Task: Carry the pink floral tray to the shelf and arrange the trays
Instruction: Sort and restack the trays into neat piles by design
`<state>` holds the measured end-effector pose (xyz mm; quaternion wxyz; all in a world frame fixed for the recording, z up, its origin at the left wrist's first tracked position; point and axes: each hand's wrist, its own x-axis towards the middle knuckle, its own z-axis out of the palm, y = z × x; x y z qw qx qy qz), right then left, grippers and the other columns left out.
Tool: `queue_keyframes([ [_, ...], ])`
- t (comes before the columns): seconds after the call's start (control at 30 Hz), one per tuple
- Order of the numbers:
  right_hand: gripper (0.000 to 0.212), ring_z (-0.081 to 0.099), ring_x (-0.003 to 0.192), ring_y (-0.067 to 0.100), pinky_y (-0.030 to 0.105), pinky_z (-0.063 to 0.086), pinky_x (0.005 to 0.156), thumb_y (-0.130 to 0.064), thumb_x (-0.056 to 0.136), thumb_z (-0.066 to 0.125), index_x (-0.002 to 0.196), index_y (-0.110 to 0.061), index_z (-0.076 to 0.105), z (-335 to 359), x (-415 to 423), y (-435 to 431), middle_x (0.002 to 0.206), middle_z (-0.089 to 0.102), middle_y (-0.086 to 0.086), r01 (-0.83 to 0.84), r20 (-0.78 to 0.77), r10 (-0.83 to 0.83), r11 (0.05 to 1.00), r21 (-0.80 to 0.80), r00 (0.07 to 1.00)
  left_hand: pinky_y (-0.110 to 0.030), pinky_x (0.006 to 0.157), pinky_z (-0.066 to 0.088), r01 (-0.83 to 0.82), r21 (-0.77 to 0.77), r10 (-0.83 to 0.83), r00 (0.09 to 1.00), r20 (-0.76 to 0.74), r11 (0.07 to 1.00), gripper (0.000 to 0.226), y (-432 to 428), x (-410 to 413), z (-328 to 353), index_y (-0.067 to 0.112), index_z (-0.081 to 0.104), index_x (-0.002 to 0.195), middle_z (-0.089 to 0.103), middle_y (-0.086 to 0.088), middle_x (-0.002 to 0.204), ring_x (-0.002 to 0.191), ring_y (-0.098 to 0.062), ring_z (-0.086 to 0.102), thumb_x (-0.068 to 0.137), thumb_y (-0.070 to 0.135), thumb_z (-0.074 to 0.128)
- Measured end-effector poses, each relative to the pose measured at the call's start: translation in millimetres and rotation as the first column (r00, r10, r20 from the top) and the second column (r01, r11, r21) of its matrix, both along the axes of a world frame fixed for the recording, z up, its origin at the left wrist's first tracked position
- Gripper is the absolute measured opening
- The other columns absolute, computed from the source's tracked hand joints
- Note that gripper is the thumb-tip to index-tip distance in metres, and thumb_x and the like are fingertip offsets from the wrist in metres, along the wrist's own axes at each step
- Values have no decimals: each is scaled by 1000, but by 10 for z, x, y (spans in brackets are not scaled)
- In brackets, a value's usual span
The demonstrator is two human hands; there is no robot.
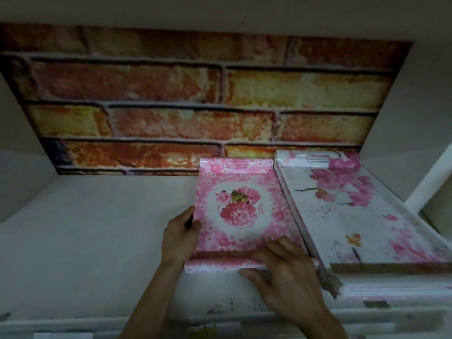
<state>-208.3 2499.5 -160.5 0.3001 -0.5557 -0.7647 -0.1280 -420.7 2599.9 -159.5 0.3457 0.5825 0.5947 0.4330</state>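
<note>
One pink floral tray (238, 209), one white orchid tray (354, 216) — two hands (179, 237) (283, 275).

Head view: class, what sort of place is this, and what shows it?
Probably a shop or household storage shelf: a white shelf backed with brick-pattern paper, holding a pink floral tray beside an orchid-print tray, each apparently topping a stack.

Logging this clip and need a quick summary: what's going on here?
A person is placing the pink floral tray on a white shelf with a brick-pattern back panel. The left hand holds the tray's left edge and the right hand grips its near edge. It lies close beside a white orchid tray on its right. Both trays have their handle slots towards the back.
</note>
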Motion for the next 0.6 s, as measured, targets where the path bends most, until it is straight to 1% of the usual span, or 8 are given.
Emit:
queue_keyframes([
  [0.1, 33, 55, 79, 13, 26, 45, 59, -62, 84, 58, 80, -31, 66, 1, 3, 20, 75, 60, -13, 3, 3, -3, 1000, 7, 1000, -20, 83, 52, 0, 3, 0, 1000, 4, 1000, 42, 20, 10, 4, 40, 69, 119, 73, 17, 102, 92, -5, 67, 94, 11, 52],
  [0.23, 36, 53, 79, 11, 24, 42, 58, -64, 85, 55, 79, -30, 66, 4, 12, 42, 75, 59, -14, 0, 17, 0, 1000, 6, 1000, -10, 74, 45, -1, 15, 2, 999, -36, 1000, 41, 39, 14, 7, 37, 68, 122, 69, 20, 99, 84, 0, 62, 95, 12, 52],
  [0.33, 38, 52, 80, 8, 20, 37, 59, -65, 86, 52, 80, -31, 66, 19, 18, 49, 76, 59, -16, -11, 35, 11, 1000, 0, 999, -12, 77, 48, 10, 22, -10, 999, -38, 1000, 41, 39, 7, 9, 40, 67, 122, 70, 20, 99, 82, 4, 62, 96, 13, 51],
  [0.4, 39, 52, 82, 7, 18, 33, 61, -66, 87, 50, 81, -31, 66, 32, 19, 45, 77, 60, -17, -15, 42, 15, 1000, -4, 999, -7, 71, 43, 10, 22, -9, 999, -39, 1000, 40, 34, 7, 11, 39, 68, 122, 69, 21, 97, 81, 7, 60, 96, 13, 51],
  [0.43, 38, 52, 83, 7, 17, 33, 61, -66, 87, 50, 82, -32, 66, 35, 19, 42, 78, 60, -17, -17, 35, 17, 1000, -11, 999, -6, 69, 41, 9, 23, -8, 999, -31, 1000, 40, 35, 5, 6, 39, 68, 122, 69, 21, 97, 81, 8, 60, 96, 13, 51],
  [0.5, 37, 53, 84, 7, 19, 39, 60, -66, 85, 52, 83, -33, 66, 33, 20, 35, 79, 60, -18, -15, 16, 15, 1000, -25, 1000, -7, 70, 41, 11, 17, -11, 1000, -16, 1000, 40, 28, 4, 7, 39, 67, 123, 70, 22, 98, 82, 6, 61, 96, 13, 52],
  [0.57, 36, 53, 84, 8, 22, 46, 60, -68, 84, 53, 83, -33, 66, 16, 25, 44, 79, 60, -18, -8, 4, 8, 999, -46, 1000, -12, 74, 46, 20, 5, -20, 1000, -3, 1000, 40, 32, 5, 8, 38, 67, 123, 71, 19, 102, 87, 1, 63, 95, 13, 52],
  [0.6, 37, 53, 84, 9, 24, 48, 60, -68, 84, 53, 83, -33, 66, 10, 26, 43, 79, 60, -17, -3, 6, 3, 998, -60, 1000, -17, 78, 50, 23, -6, -23, 1000, -2, 1000, 41, 30, 5, 16, 39, 67, 123, 71, 18, 104, 90, -2, 65, 95, 14, 52],
])
